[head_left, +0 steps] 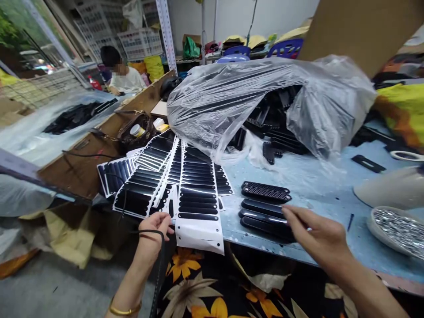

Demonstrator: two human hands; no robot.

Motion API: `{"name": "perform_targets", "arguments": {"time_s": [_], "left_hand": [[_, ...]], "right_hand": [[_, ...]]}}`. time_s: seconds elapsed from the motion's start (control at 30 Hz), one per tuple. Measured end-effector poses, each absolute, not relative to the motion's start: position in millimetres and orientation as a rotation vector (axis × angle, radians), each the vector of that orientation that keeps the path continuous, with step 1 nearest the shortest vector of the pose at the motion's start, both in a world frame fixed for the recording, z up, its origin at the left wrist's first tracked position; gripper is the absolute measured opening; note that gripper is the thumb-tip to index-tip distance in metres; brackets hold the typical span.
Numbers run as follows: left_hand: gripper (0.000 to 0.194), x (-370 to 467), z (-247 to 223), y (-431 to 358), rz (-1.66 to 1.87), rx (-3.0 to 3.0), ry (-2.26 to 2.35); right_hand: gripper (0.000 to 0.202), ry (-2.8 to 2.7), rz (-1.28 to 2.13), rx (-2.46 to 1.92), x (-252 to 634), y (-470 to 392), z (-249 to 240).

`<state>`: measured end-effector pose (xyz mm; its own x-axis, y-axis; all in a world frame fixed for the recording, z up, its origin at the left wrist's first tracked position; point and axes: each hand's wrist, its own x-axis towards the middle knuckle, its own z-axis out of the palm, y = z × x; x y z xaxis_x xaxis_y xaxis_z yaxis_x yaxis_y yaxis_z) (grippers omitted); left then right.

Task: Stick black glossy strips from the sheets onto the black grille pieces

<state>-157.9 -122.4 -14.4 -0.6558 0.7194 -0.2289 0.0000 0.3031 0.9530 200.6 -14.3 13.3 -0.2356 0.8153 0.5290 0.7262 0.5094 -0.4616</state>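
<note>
My left hand (158,227) has its fingers curled together beside the lower edge of a white sheet (198,229) lined with black oval strips; whatever it may hold is too small to make out. A dark cord hangs over that wrist. More sheets of black strips (139,185) fan out behind it. On the right, my right hand (313,225) has its fingertips pinched at the right end of a row of smooth black pieces (265,216). Just behind that row lie textured black pieces (266,191) with small round holes.
A large plastic bag (232,92) of black parts covers the table's back. At the right are a bowl of small metal pieces (397,229), a white container (387,187) and a tape ring (407,156). A brown bag (135,130) stands left; a person (124,77) sits beyond.
</note>
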Motion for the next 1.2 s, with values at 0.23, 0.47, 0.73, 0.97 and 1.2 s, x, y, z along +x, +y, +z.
{"name": "perform_targets", "arguments": {"time_s": [0.23,0.47,0.73,0.97,1.2], "left_hand": [[0.041,-130.5,-22.8,-130.6,1.362,0.463,1.665],[0.027,-123.2,-24.2,-130.3,1.407,0.575,1.549],[0.038,-110.0,-7.2,-130.3,1.470,0.229,1.434],[0.048,-106.8,-4.7,-150.8,1.364,0.161,1.379],[0.041,-103.7,-7.8,-136.3,1.352,0.268,1.373]], "right_hand": [[0.018,-2.225,0.467,-0.727,79.7,-48.9,-7.2],[0.024,-2.433,0.262,-0.847,58.0,-37.7,-35.5],[0.030,-2.435,0.341,-0.707,71.2,-50.5,-28.6],[0.031,-2.492,0.471,-0.656,78.9,-62.1,-20.7],[0.030,-2.448,0.571,-0.707,74.5,-56.2,-17.1]]}}
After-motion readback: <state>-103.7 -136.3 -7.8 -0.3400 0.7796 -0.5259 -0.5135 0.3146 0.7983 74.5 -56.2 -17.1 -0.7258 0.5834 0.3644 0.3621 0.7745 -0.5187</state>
